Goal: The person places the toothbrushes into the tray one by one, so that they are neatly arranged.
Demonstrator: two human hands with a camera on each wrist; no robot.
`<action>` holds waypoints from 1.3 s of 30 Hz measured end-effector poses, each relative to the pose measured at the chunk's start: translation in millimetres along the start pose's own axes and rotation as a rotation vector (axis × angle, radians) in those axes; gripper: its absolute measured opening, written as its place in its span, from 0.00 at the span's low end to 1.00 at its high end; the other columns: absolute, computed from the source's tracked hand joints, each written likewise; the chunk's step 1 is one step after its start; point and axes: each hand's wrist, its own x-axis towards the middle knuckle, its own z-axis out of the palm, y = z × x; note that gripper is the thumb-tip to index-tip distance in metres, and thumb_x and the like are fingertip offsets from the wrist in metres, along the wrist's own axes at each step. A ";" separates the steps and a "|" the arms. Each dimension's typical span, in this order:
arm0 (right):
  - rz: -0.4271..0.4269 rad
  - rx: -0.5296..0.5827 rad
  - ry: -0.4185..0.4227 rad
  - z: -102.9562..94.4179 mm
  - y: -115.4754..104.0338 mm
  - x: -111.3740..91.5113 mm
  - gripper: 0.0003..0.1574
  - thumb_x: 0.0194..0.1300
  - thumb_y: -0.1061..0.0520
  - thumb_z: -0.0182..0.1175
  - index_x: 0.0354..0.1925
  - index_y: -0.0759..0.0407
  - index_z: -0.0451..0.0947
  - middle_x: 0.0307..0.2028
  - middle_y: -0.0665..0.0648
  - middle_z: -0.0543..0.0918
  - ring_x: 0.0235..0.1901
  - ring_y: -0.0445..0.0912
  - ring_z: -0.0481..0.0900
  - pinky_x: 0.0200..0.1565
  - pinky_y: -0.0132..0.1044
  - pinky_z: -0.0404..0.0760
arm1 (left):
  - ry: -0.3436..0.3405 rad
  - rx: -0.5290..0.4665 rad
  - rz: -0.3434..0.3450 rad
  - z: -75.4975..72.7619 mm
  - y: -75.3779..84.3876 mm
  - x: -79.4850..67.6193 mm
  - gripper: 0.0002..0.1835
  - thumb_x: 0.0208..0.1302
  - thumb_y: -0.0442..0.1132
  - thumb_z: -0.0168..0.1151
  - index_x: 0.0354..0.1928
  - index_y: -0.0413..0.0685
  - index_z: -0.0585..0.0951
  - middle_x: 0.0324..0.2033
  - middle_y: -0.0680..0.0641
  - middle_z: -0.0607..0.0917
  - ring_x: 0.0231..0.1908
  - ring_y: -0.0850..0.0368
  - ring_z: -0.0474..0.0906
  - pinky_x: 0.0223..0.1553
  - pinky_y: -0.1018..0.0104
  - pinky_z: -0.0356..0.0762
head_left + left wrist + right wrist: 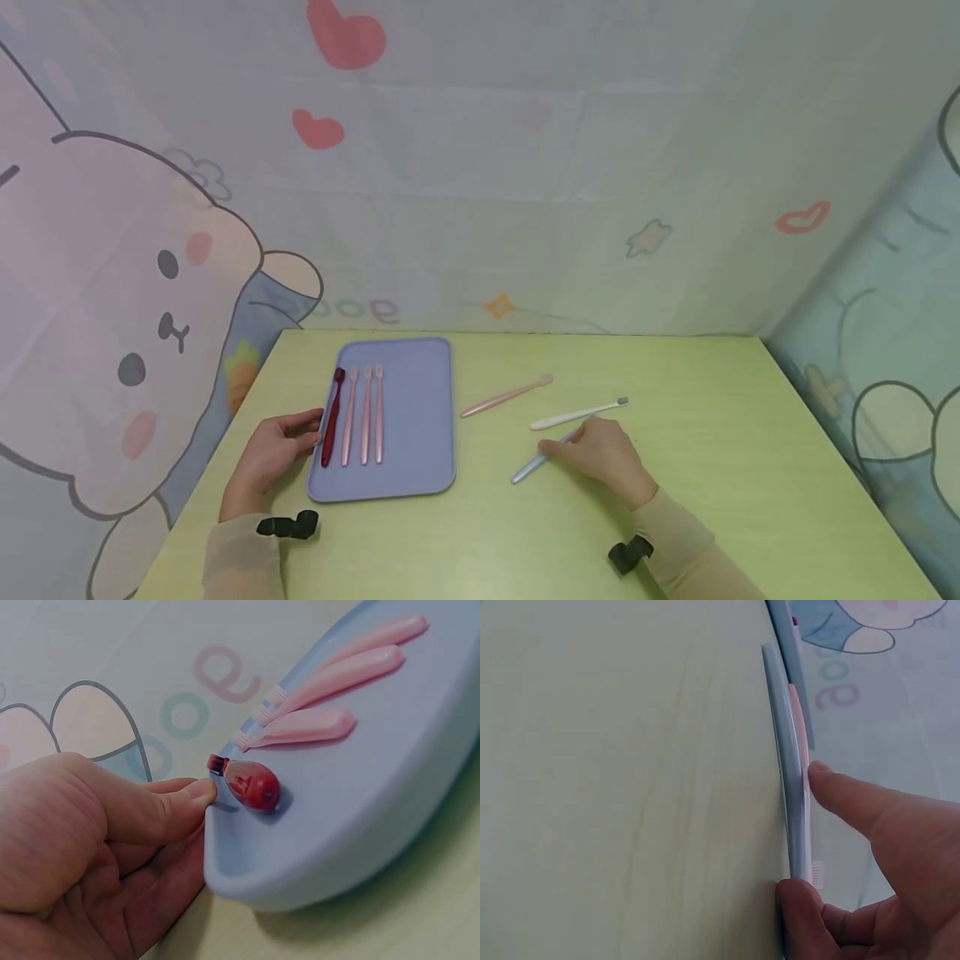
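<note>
Right hand [600, 454] pinching blue toothbrush [534, 464] near desk [712, 467] middle, thumb and fingers closing on its upper handle. Long axis running diagonally, free end pointing toward tray [420, 417] and near edge. Left hand [273, 450] lying at tray's left edge, fingers relaxed and apart, thumb tip touching rim beside red brush [331, 421]. Three pink brushes [365, 414] lying parallel in tray. Pink brush [506, 396] and white brush [577, 413] lying loose just beyond right hand. Reading no brand or label on the brushes; backdrop lettering too blurred to tell.
</note>
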 end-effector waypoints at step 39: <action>0.027 -0.029 -0.059 -47.6 42.3 -38.0 0.21 0.61 0.45 0.78 0.35 0.62 0.86 0.30 0.52 0.84 0.30 0.47 0.78 0.32 0.39 0.79 | 0.010 0.046 -0.016 1.1 1.6 -2.1 0.27 0.75 0.30 0.65 0.73 0.31 0.74 0.63 0.30 0.83 0.53 0.57 0.84 0.46 0.72 0.86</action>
